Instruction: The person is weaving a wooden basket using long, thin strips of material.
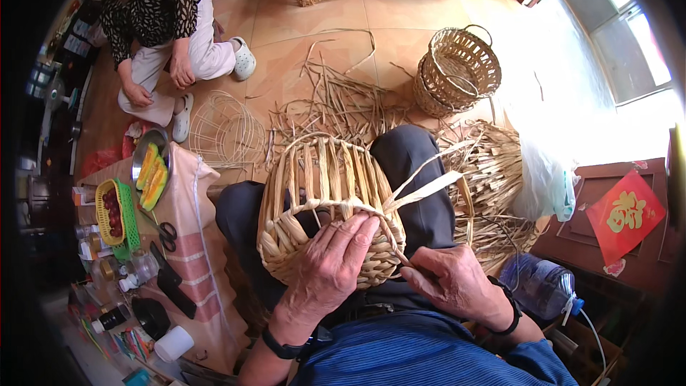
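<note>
A half-woven straw basket [300,236] sits tilted on my lap between my knees, with upright straps along its far part and loose pale strands [436,186] sticking out to the right from its rim. My left hand [332,264] grips the near rim, fingertips pressed against the braided edge where the strands come out; its thumb is hidden. Lower and to the right, my right hand [446,282] is closed on a twisted strand [393,243] that runs down from that rim.
A co-worker [157,21] sits at upper left near a wire frame [225,129]. A cloth-covered table [200,271] with fruit, scissors [168,236] and bottles stands left. Straw piles [493,179] and stacked baskets [454,71] lie ahead right. A water jug [536,286] is beside my right arm.
</note>
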Demonstrator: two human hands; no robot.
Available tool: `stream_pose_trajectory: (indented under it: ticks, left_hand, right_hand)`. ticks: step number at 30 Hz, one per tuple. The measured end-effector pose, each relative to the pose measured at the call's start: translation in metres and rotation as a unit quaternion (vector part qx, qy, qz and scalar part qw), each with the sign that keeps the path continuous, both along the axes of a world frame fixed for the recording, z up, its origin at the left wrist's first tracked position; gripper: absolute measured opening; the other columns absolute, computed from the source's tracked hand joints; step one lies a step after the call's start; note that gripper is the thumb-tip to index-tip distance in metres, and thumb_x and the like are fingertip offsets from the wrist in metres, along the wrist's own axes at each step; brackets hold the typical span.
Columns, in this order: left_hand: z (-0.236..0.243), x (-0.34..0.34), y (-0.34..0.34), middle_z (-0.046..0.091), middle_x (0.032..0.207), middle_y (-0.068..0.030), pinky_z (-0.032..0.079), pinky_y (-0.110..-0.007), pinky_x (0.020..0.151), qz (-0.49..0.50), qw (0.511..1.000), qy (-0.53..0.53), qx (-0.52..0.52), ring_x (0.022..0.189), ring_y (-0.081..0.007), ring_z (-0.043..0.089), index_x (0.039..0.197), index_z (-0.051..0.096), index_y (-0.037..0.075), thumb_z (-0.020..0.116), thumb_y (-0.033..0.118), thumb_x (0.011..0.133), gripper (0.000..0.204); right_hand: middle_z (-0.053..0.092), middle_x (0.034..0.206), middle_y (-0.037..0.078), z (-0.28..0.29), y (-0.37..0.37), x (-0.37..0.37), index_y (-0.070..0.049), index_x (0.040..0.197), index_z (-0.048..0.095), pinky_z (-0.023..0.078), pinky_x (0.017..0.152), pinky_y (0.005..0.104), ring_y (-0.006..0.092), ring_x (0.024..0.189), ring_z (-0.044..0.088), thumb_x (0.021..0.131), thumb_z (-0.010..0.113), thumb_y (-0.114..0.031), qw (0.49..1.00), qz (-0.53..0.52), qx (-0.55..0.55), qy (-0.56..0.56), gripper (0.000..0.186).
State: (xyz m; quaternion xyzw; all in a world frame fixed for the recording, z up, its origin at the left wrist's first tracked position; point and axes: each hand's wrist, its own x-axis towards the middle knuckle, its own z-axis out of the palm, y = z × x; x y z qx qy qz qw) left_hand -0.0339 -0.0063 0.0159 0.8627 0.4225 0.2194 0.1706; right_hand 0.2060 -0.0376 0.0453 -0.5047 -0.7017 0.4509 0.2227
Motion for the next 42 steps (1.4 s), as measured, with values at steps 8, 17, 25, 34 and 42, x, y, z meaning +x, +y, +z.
stream_pose_trajectory:
  ticks: [8,17,25,34,42]
  left_hand:
    - [0.003,0.010,-0.002,0.069,0.125,-0.0182,0.060,-0.044,0.097,0.018,0.999,0.043,0.003,0.111,-0.0350,0.072,0.137,0.063,-0.005,0.061,-0.002,0.096,0.041]
    - [-0.001,0.001,-0.002,0.071,0.129,-0.0183,0.061,-0.045,0.098,0.011,1.000,-0.008,-0.018,0.114,-0.0363,0.073,0.136,0.063,-0.001,0.060,-0.007,0.095,0.041]
    - [-0.006,-0.003,-0.002,0.069,0.133,-0.0172,0.061,-0.043,0.095,-0.005,1.000,-0.011,0.015,0.107,-0.0336,0.073,0.138,0.063,-0.002,0.063,0.000,0.097,0.042]
    - [0.000,0.003,-0.003,0.069,0.131,-0.0148,0.059,-0.043,0.099,0.010,0.999,-0.008,-0.032,0.112,-0.0320,0.072,0.136,0.064,-0.002,0.061,-0.002,0.095,0.042]
    - [-0.004,0.002,-0.002,0.069,0.131,-0.0158,0.057,-0.045,0.103,0.021,0.997,-0.048,-0.065,0.117,-0.0350,0.070,0.133,0.063,0.000,0.060,-0.004,0.094,0.040]
  right_hand:
    - [0.066,0.071,0.012,-0.014,0.003,-0.021,-0.006,0.088,0.060,0.048,0.050,0.0441,0.0348,0.060,0.067,0.097,0.078,-0.018,0.988,-0.060,0.122,-0.072,0.023]
    - [0.065,0.069,0.011,-0.013,0.015,-0.033,-0.006,0.085,0.057,0.049,0.048,0.0440,0.0331,0.056,0.067,0.095,0.075,-0.013,0.971,-0.067,0.186,-0.131,0.022]
    - [0.067,0.072,0.011,-0.015,0.017,-0.036,-0.005,0.090,0.059,0.051,0.048,0.0438,0.0330,0.058,0.068,0.093,0.074,-0.010,0.973,-0.057,0.176,-0.141,0.016]
    - [0.066,0.077,0.010,-0.042,0.020,-0.037,-0.007,0.103,0.062,0.052,0.051,0.0420,0.0307,0.063,0.070,0.096,0.075,-0.009,0.960,-0.113,0.245,-0.073,0.015]
    - [0.063,0.074,0.008,-0.051,0.021,-0.041,-0.007,0.094,0.061,0.051,0.051,0.0399,0.0268,0.061,0.068,0.090,0.078,-0.004,0.950,-0.115,0.284,-0.057,0.018]
